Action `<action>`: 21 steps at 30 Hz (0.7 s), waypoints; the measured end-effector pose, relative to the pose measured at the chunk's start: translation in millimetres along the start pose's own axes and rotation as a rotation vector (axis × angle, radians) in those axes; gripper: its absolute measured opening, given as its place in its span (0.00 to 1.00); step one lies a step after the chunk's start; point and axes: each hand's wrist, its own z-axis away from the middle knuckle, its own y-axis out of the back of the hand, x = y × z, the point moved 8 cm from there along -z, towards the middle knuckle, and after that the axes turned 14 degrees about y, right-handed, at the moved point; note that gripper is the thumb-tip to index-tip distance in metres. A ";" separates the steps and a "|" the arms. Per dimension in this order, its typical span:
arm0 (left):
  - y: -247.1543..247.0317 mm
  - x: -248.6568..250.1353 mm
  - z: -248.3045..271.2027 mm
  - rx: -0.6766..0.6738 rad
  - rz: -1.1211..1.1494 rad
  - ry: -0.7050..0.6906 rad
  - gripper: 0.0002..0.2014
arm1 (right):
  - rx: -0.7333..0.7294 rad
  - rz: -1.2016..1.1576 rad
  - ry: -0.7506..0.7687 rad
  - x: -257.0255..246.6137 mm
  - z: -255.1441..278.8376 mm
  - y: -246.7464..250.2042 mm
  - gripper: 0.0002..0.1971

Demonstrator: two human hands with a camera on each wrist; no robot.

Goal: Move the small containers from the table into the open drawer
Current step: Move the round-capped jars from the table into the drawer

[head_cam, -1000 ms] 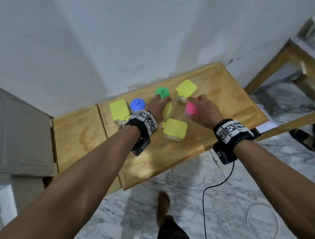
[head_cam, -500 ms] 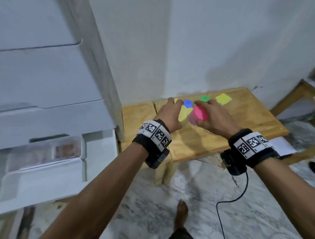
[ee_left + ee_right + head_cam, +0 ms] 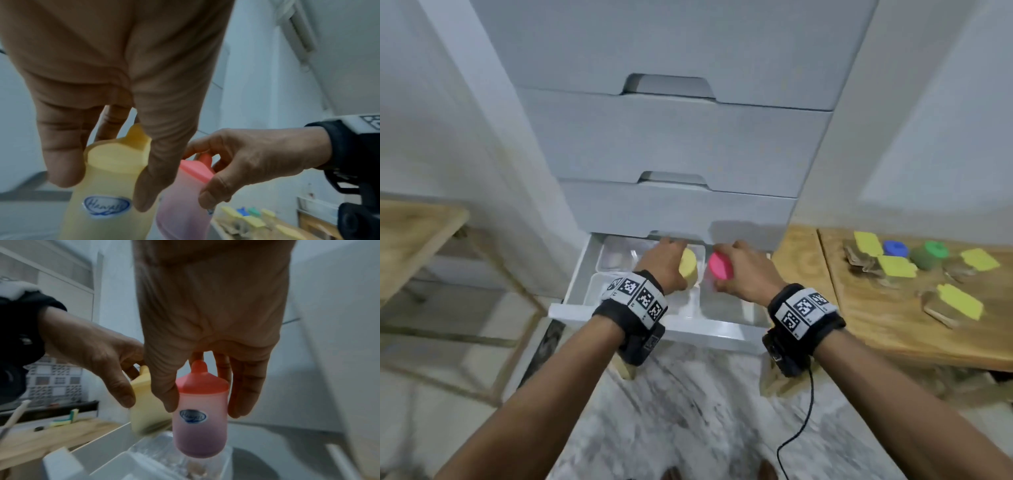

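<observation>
My left hand [image 3: 666, 265] grips a small yellow container [image 3: 687, 269] by its lid, thumb and fingers curled round it [image 3: 109, 183]. My right hand [image 3: 739, 274] grips a pink container [image 3: 720, 266] the same way [image 3: 200, 415]. Both hang side by side over the open bottom drawer [image 3: 654, 323] of the white cabinet. Clear plastic trays [image 3: 616, 257] sit inside the drawer under the containers. Several more containers remain on the wooden table [image 3: 887, 325] to the right: yellow-lidded square ones [image 3: 896, 266], a blue-lidded one [image 3: 895, 248] and a green-lidded one [image 3: 931, 253].
The closed drawers [image 3: 674, 144] rise directly above the open one. A wooden-framed stand [image 3: 417, 240] is at the left. A black cable [image 3: 803, 431] trails from my right wrist over the marble floor [image 3: 688, 411].
I have turned from the table to the cabinet. Both hands carried the yellow and pink containers off the table leftward and now hold them over the open drawer.
</observation>
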 end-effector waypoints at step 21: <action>-61.8 -181.7 -79.9 -0.140 -0.261 0.276 0.19 | -0.420 -0.065 0.113 -89.9 -138.7 -186.3 0.22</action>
